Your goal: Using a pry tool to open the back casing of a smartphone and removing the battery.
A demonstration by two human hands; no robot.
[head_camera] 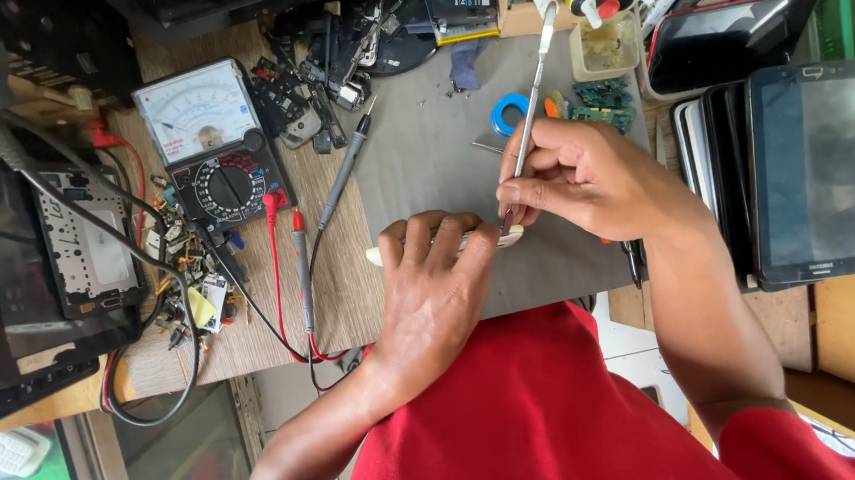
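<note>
The left hand lies flat, fingers spread and pressing down on a slim white device that rests on the grey mat near the front edge of the surface. The right hand has its fingers closed in a pen-like pinch around a thin metal pry tool, the tip set at the right end of the device, where a seam would be. Judging by this, the prying looks just begun: the device appears whole, with no lifted cover or loose part beside it, though the palm hides most of it.

Room to move is tight. The mat's near edge is just below the device. To the left lie the analog multimeter and its red and black probe leads. Far behind the tool sit a blue tape roll, small green circuit boards and a clear plastic tub. Stacked tablets stand at the right.
</note>
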